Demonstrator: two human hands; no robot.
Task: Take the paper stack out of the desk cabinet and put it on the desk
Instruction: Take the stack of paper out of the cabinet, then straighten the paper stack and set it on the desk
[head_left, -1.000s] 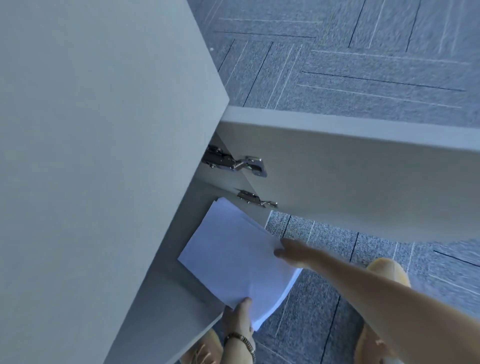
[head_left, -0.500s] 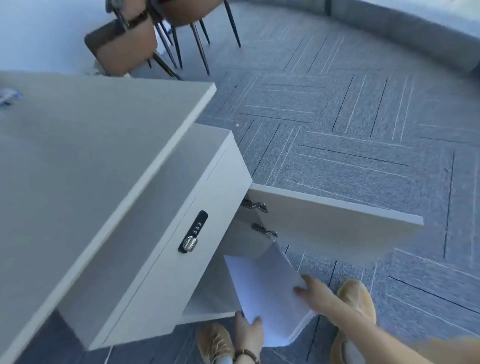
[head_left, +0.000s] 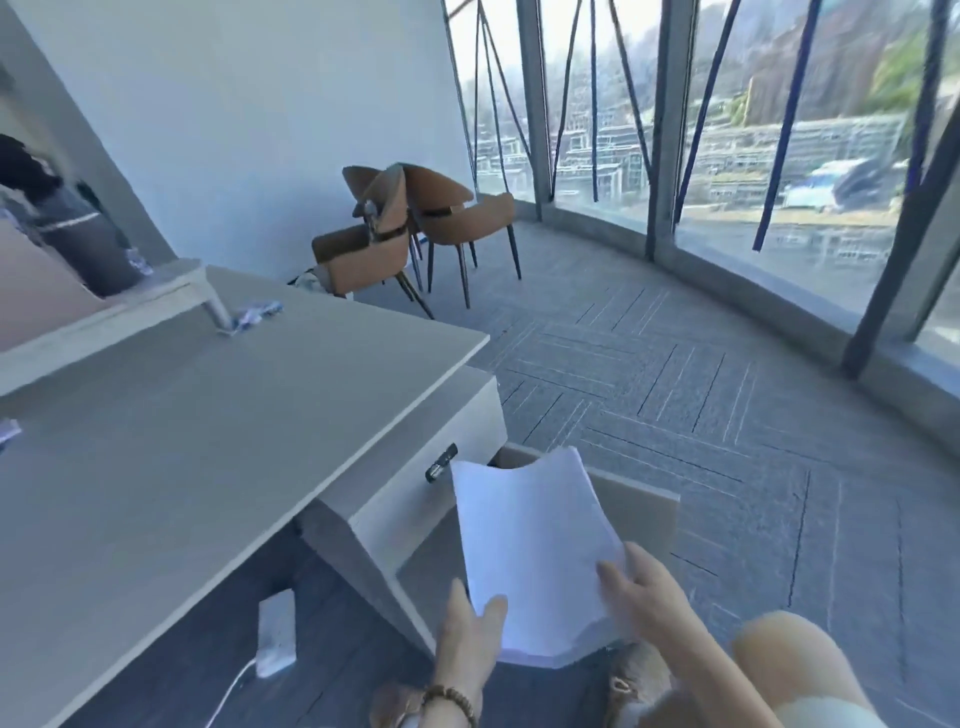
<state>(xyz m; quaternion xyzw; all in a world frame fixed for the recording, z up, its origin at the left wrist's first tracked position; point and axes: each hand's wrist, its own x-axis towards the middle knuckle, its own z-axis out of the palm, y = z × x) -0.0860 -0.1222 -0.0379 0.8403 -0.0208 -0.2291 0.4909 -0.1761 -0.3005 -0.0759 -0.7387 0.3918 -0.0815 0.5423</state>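
We hold the paper stack (head_left: 535, 551) clear of the desk cabinet (head_left: 415, 499), where a second ago it was only half drawn from the shelf. Our left hand (head_left: 470, 631) pinches the stack's lower left corner, thumb on top, while our right hand (head_left: 641, 584) grips its right edge, fingers spread over the top sheet. The sheets bow upward between the two hands, their far edge curling in the air above the open cabinet door (head_left: 639, 512), which stands just beyond our right hand. The view has also swung up from the floor to the room, which suggests we are rising toward the desk. Past our left hand, the cabinet's lock (head_left: 441, 462) shows on its front, and the desk (head_left: 208, 441) spreads out to the left and beyond, its near surface bare. Below our left hand a power strip (head_left: 277, 631) lies on the floor. Farther off, brown chairs (head_left: 415, 228) stand by the wall. Removal looks done; what remains, in our judgement, is carrying the stack left and up onto the desktop.
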